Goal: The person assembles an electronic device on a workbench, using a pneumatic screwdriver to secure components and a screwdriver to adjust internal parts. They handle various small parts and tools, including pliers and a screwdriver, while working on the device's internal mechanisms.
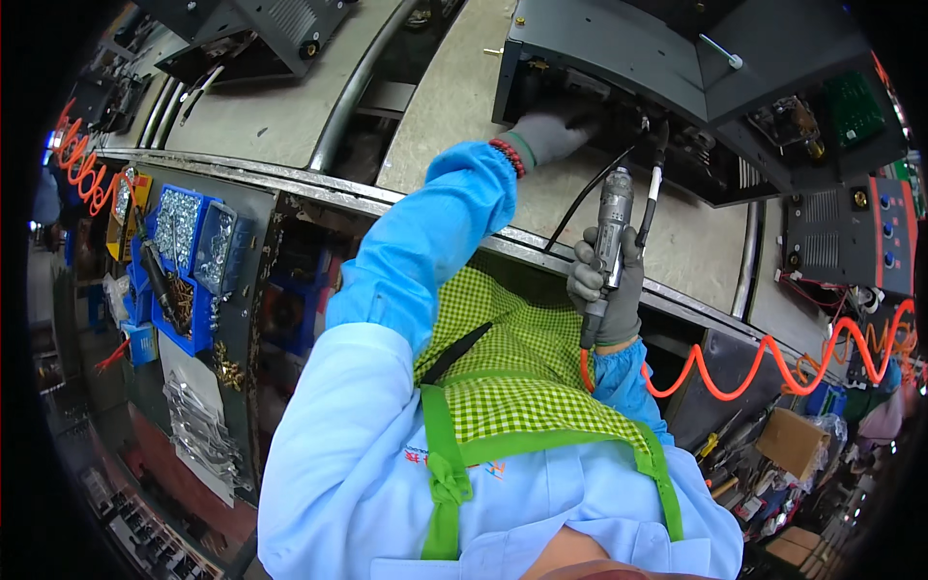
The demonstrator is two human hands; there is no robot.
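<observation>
My right hand [621, 307], in a grey glove, is closed around a silver air screwdriver [613, 217] held nearly upright in the picture. Its tip points into the open side of a dark grey metal machine housing [609, 48]. A coiled orange air hose [720, 379] runs to the tool's lower end. My left hand [553, 135], also gloved, reaches in at the housing's lower left edge, and its fingers are lost in shadow there. Between the hands a black cable [578, 205] hangs out of the housing. Another cable with a white sleeve [653, 184] hangs beside the screwdriver.
Blue bins [177, 227] of screws stand on a side bench at left, near loose brass pieces [228, 367] and metal strips [198, 416]. Another housing [246, 43] sits at upper left. A front panel with blue knobs [851, 237] is at right. Metal rollers [362, 82] cross the line.
</observation>
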